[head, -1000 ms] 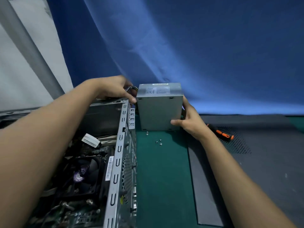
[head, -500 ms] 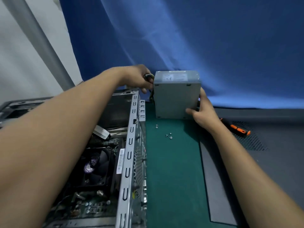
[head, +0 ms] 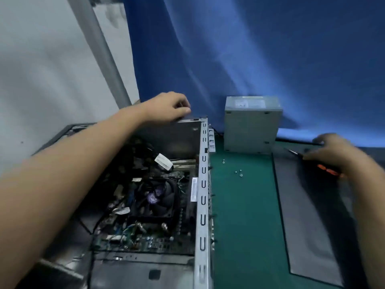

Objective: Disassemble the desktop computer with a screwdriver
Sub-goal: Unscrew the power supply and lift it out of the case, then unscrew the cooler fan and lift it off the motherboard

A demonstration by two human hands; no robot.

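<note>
Grey metal power-supply box (head: 252, 126) stands free between the hands.
Left hand (head: 168, 109) grips open grey computer case (head: 203, 184); blurred right hand (head: 335, 152) over orange-handled screwdriver (head: 328, 170), grip unclear.

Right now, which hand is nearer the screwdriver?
Right. The right hand is directly over the screwdriver; the left hand holds the computer case at its far edge, well left of it.

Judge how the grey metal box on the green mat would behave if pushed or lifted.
The grey metal box looks like rigid sheet metal, so probably stiff and fairly heavy for its size. It stands on a narrow face, so a push near the top might tip it. Smooth sides may slip.
</note>
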